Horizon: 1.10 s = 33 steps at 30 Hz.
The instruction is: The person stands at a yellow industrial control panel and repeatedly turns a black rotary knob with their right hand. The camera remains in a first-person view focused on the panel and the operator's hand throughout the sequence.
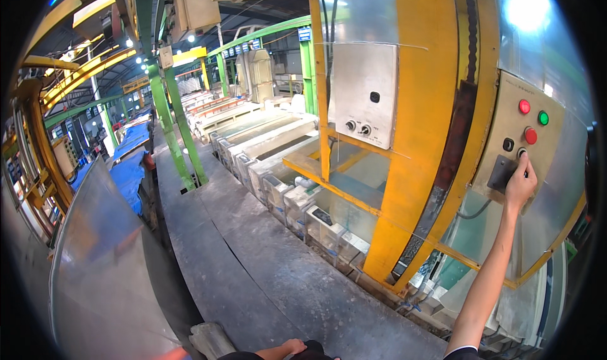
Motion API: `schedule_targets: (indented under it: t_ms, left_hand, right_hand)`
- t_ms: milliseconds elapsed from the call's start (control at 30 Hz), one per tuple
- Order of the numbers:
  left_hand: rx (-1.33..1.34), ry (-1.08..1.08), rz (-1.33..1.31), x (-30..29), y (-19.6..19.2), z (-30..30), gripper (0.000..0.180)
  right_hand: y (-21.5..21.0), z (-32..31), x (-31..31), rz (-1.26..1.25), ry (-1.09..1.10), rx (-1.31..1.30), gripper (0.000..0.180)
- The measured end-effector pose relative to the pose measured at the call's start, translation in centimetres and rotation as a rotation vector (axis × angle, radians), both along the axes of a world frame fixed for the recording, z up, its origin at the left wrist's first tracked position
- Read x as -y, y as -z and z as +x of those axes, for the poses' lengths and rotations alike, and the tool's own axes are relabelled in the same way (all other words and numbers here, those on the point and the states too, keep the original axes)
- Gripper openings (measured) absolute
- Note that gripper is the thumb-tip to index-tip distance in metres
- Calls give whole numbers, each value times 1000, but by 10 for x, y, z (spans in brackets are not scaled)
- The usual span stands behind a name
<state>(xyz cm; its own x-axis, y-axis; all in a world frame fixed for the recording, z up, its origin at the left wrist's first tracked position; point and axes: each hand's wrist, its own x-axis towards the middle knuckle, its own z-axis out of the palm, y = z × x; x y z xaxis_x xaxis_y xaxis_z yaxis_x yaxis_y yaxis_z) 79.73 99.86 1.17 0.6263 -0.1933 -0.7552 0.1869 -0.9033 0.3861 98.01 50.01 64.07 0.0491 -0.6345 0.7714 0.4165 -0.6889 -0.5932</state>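
My right arm reaches up to a beige control panel [493, 129] at the right. My right hand [521, 182] is closed, with thumb and fingers pinching a small black rotary switch [521, 152] low on the panel. Above it are a green push button [543, 117] and two red ones, the upper red button [524, 106] and the lower red button [530, 134]. A dark rectangular plate [501, 172] sits just left of the hand. At the bottom edge my left hand [292, 347] rests low against dark clothing, its fingers mostly hidden.
A yellow steel frame [404, 170] carries the panel and a white switch box [363, 94]. Behind it runs a row of open tanks [278, 148]. A dark walkway [253, 259] stretches away beside green posts [180, 126]. A large metal sheet [101, 252] stands at left.
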Motion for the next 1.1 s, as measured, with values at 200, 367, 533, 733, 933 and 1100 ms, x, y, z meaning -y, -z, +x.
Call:
schedule_targets:
  t_ms: [200,367,533,733,933,1100]
  left_hand:
    - [66,120,-7,3,-22,-6,54]
    - [62,210,-28,-27,52,-15,53]
    - [75,87,11,-20,45,-9,52]
    - [143,385,5,-37,92,11,48]
    - [94,146,42,17,12,50,48]
    - [109,162,49,40,-11,75,48]
  right_hand:
    - [1,-2,7,-10,-17,21,36]
    - [1,2,-2,-1,-6,-9,35]
    - [-2,-7,2,-25,27,-11,33]
    - [-6,-3,-4,-32,43,27,31]
    - [-3,-8,2,-74,6,28,34]
    - [-8,-13,1,-51,-28,83,33]
